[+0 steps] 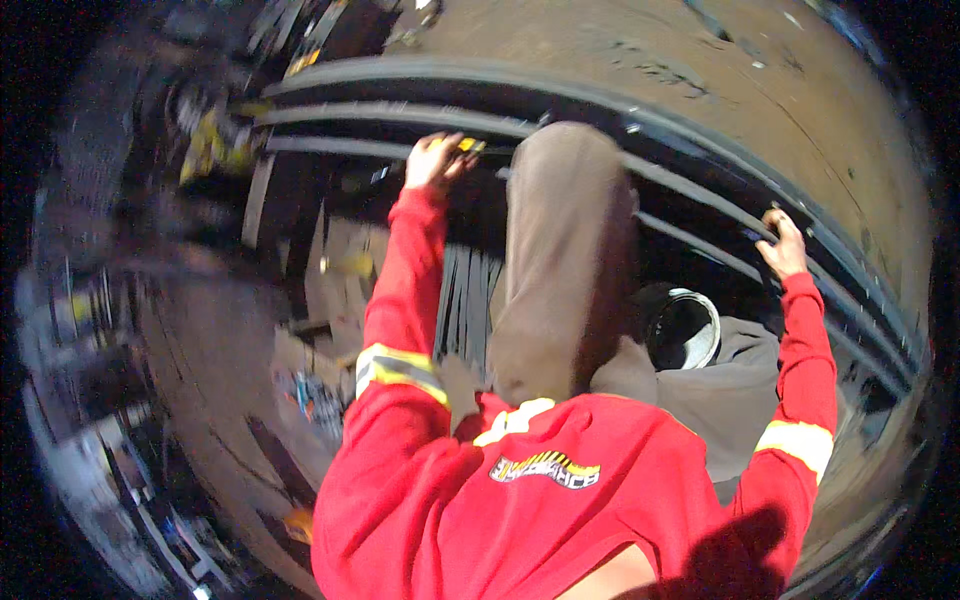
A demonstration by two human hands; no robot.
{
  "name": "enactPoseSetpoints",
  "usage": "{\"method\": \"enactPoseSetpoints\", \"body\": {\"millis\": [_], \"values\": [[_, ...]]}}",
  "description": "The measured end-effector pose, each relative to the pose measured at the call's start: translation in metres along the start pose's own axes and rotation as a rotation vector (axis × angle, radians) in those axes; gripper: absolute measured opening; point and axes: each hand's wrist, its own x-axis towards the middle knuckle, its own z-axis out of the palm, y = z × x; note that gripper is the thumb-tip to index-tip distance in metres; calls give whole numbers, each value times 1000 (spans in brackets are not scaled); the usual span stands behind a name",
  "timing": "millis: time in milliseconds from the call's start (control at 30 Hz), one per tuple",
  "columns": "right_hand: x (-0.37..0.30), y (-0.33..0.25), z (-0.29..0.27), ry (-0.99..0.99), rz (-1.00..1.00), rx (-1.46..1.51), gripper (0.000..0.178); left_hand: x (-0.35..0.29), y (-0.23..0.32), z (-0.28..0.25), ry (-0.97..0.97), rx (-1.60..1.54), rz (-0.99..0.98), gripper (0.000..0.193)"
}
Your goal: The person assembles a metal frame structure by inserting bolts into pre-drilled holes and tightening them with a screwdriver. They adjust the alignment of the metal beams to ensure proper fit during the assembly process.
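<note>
Several long grey metal bars run from left to right in front of me, their edges bent by the lens. My left hand is closed round a small yellow and black object, just by the nearer bars; its exact kind is too small to tell. Farther right, my right hand grips one of the bars, thumb and fingers on either side of it. Both arms are stretched forward in red sleeves with reflective bands. Between them rises my bent knee in brown trousers.
A round dark container with a white rim stands beside my right leg. Dark flat strips lie under my left arm. Brown ground stretches beyond the bars. Blurred clutter fills the left side, with a yellow item among it.
</note>
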Motion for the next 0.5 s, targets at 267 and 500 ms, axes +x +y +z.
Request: {"method": "enactPoseSetpoints", "body": {"millis": [267,500], "values": [[-10,12,-5,-7,110,-45,32,-55,32,-34,163,170,331,46],[-15,11,-8,-21,137,-43,32,-115,-164,-193,620,1138,81,24]]}}
